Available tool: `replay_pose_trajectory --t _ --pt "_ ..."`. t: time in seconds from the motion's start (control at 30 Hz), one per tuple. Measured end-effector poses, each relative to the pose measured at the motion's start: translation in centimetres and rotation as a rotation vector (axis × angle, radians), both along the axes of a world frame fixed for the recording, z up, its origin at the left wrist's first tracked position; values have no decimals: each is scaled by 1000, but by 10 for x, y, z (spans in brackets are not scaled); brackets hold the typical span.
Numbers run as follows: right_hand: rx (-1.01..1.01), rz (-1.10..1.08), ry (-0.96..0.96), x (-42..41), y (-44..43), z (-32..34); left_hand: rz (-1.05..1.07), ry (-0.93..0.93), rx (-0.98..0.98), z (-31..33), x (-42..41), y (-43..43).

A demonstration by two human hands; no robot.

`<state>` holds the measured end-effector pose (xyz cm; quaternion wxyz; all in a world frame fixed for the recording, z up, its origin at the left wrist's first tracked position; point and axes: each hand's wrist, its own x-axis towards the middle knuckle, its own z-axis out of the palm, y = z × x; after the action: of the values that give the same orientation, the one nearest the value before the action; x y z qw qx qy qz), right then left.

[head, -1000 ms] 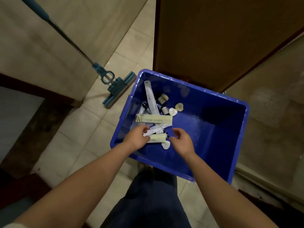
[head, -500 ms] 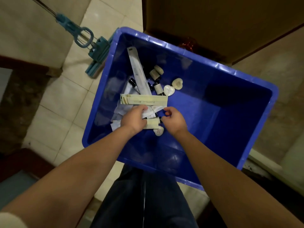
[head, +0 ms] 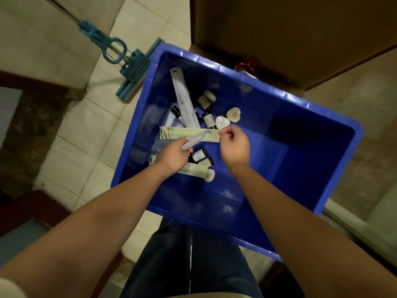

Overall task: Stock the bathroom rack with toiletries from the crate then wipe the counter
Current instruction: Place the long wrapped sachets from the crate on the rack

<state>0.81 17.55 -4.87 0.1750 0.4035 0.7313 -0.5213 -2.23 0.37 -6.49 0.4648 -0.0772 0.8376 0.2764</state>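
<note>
A blue plastic crate (head: 318,151) stands on the floor in front of me with toiletries piled at its left end. My left hand (head: 174,155) grips a slim clear-wrapped packet (head: 196,139), lifted and blurred. My right hand (head: 235,145) has curled fingers pinching the right end of a long cream sachet (head: 171,134). In the crate lie a long white sachet (head: 182,97), small dark bottles (head: 200,157), two heart-shaped soaps (head: 233,114) and another cream sachet (head: 193,168).
A blue mop (head: 131,67) rests on the tiled floor left of the crate, its handle running up to the left. A brown wooden door (head: 279,35) stands behind the crate. My dark trouser leg (head: 182,265) is below the crate's near rim.
The camera has come closer over the crate. My left hand has lifted a slim packet out of the pile. My right hand has moved up to the end of the long cream sachet.
</note>
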Motion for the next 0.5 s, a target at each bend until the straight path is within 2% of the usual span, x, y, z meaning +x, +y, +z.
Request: replay_pose_trajectory --t 0.13,0.27,0.5 --pt "-57 25 35 -27 -5 7 302 34 83 9 -5 2" --pt "-100 124 31 -56 -16 2 402 114 58 7 -10 7" --pt "-115 321 -42 -94 -32 -21 594 109 10 -8 -1 13"
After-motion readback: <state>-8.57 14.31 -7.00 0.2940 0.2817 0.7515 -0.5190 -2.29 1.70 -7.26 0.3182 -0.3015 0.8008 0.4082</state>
